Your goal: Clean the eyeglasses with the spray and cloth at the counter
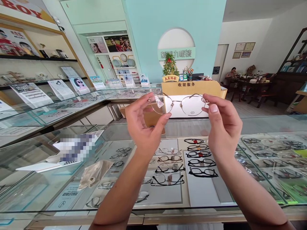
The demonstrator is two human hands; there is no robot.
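Turquoise wall (203, 19) at the back of the shop, beyond the glass counter (79, 210) that spans the foreground and serves as landmark. Behind the counter stands a cash desk (203, 88), wood-toned above and white below; a potted plant (169, 65) with red ornament rises on it. A folded paper sheet (45, 164), partly pixelated, lies on the counter's left part. The left hand (145, 123) and the right hand (224, 124) are raised above the counter's middle, both partly closed in a pinch: the left grips one outer end of the eyeglasses (177, 101), its thumb near the lower rim, and the right grips the opposite end between thumb and fingers. A beige cloth (94, 174) rests crumpled on the counter, just beside the sheet. The held eyeglasses, round and thin-rimmed, hang level over the counter, well apart from its glass; dark frames (203, 172) lie in a column inside it. A small tag (159, 102) shows at the lens nearer the left hand.
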